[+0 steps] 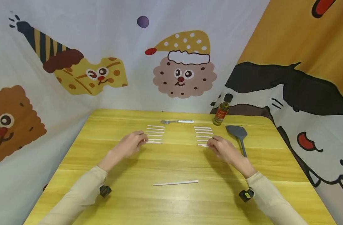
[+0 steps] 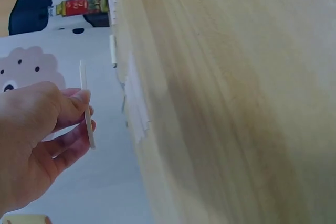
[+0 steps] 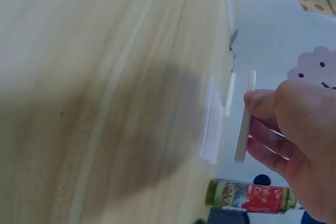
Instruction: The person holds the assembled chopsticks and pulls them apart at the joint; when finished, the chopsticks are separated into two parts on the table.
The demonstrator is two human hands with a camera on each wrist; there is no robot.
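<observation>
My left hand point(image 1: 131, 144) pinches a short white stick point(image 2: 83, 77) between thumb and fingertips, just above the near end of the left column of white sticks point(image 1: 155, 132). With thumb and fingers my right hand point(image 1: 224, 150) pinches another short white stick point(image 3: 243, 141), close to the near end of the right column of white sticks point(image 1: 203, 132). Both columns consist of several short sticks lying roughly parallel, with a gap between the columns. A longer white stick point(image 1: 175, 183) lies crosswise nearer the person, apart from both hands.
A fork point(image 1: 185, 121) with a pale handle lies behind the columns. At the back right stands a dark-capped bottle point(image 1: 221, 113) with a red label, beside a grey spatula point(image 1: 237, 132). A printed cloth point(image 1: 137, 75) hangs behind the wooden table point(image 1: 171, 162).
</observation>
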